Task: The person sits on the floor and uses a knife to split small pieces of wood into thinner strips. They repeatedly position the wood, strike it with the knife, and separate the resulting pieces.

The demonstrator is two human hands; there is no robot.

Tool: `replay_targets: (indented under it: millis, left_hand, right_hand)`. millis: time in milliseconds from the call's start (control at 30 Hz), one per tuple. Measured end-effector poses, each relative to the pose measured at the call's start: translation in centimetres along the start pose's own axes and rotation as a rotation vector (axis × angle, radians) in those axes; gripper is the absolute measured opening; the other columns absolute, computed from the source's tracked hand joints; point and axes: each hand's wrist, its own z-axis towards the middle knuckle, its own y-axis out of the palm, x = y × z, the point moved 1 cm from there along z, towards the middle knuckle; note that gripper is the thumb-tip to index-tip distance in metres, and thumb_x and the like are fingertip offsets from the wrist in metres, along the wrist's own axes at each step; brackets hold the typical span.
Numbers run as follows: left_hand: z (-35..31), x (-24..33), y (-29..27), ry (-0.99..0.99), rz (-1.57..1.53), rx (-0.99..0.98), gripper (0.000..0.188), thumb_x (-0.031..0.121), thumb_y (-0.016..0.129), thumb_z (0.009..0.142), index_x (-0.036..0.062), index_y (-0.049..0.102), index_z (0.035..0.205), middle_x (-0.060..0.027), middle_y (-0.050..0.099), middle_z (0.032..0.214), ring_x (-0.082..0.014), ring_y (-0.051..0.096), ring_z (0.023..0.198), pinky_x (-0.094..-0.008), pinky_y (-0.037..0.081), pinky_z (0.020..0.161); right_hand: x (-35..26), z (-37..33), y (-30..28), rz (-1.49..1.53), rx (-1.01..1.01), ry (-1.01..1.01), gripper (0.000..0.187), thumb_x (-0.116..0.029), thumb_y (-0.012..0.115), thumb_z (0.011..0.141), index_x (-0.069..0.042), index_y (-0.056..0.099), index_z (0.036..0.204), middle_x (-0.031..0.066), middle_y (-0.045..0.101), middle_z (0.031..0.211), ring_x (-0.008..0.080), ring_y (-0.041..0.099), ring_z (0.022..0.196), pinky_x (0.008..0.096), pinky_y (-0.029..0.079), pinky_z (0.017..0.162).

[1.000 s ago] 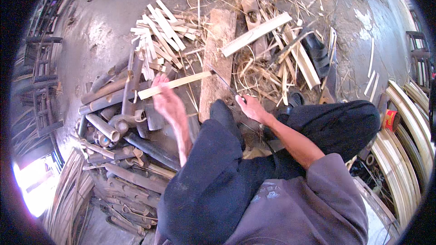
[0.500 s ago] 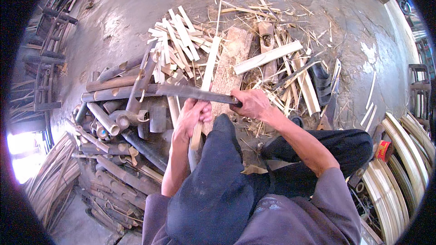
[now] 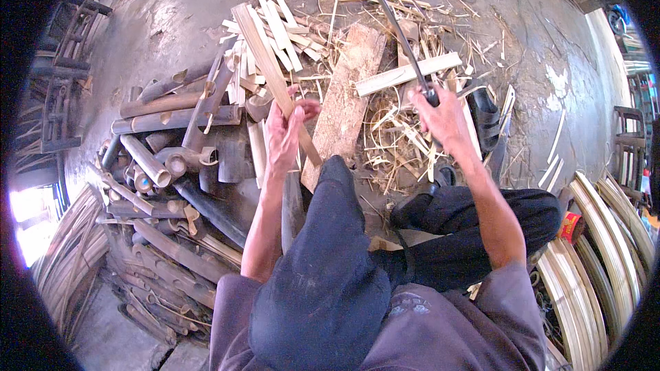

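Note:
A long flat bamboo strip (image 3: 263,51) slants up and to the left through my left hand (image 3: 283,134). Thumb and palm hold it, while some fingers stick out to the right. My right hand (image 3: 445,118) is wrapped round the handle of a long-bladed knife (image 3: 399,31), whose dark blade points up and away, apart from the strip. Between the hands lies a worn wooden board (image 3: 350,89), its near end by my raised knee. Another pale split bamboo piece (image 3: 409,74) lies across the board's right edge, near the knife.
Pale bamboo slats (image 3: 278,24) are heaped beyond my left hand. Bamboo tubes (image 3: 179,120) pile up on the left. Shavings (image 3: 395,137) and a dark sandal (image 3: 485,120) lie on the right. Curved bundles of strips (image 3: 570,288) stand at the lower right.
The knife has swung away from the strip to the right and now points away from me. My left hand has moved up, and the strip now tilts left with its darker face showing.

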Motion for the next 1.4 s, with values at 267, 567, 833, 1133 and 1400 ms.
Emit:
replay_targets:
  millis: [267,567,833,1133,1400]
  left_hand:
    - [4.7,-2.4,2.3,0.128,0.056,0.055,0.04,0.014,0.053,0.097,-0.0013,0.039,0.131,-0.0173,0.063,0.107,-0.024,0.062,0.101,-0.0392,0.05,0.094]
    - [4.0,0.6,5.3,0.257,0.067,0.05,0.031,0.018,0.05,0.097,-0.0008,0.049,0.122,-0.0086,0.064,0.096,-0.0126,0.056,0.083,-0.0275,0.045,0.076]
    - [1.3,-1.1,7.4,0.206,-0.151,-0.135,0.048,0.047,0.041,0.099,0.0017,0.054,0.09,-0.0044,0.049,0.085,-0.0154,0.043,0.083,-0.0297,0.033,0.08]
    - [-0.2,-0.6,10.0,0.095,-0.31,-0.214,0.032,0.034,0.045,0.103,0.0078,0.056,0.087,0.0052,0.048,0.081,-0.0056,0.038,0.074,-0.0218,0.032,0.068]
    - [-0.3,-1.2,10.0,-0.013,-0.18,-0.198,0.031,0.033,0.046,0.102,0.0077,0.055,0.086,0.0078,0.043,0.075,-0.0038,0.035,0.071,-0.0205,0.03,0.065]
  right_hand:
    - [-4.8,-7.2,1.0,0.464,-0.159,0.017,0.052,-0.014,0.055,0.095,-0.002,0.039,0.142,-0.0025,0.051,0.057,0.0083,0.05,0.046,0.0246,0.042,0.045]
    - [-7.7,-9.4,1.8,0.618,-0.262,-0.005,0.067,-0.003,0.049,0.092,-0.013,0.021,0.152,0.0032,0.056,0.072,0.0104,0.057,0.058,0.0265,0.053,0.052]
    - [-9.2,-10.7,1.8,0.817,-0.301,0.163,0.044,-0.042,0.039,0.102,-0.007,0.044,0.129,0.0046,0.05,0.068,0.0097,0.046,0.046,0.0246,0.04,0.041]
    - [-8.9,-11.1,1.9,0.85,-0.355,0.278,0.046,-0.046,0.037,0.102,-0.003,0.049,0.091,0.0037,0.049,0.065,0.0097,0.047,0.045,0.0252,0.04,0.039]
    - [-8.6,-11.0,2.0,0.825,-0.382,0.271,0.044,-0.045,0.037,0.102,-0.005,0.048,0.091,0.0027,0.049,0.064,0.0092,0.048,0.045,0.0248,0.041,0.039]
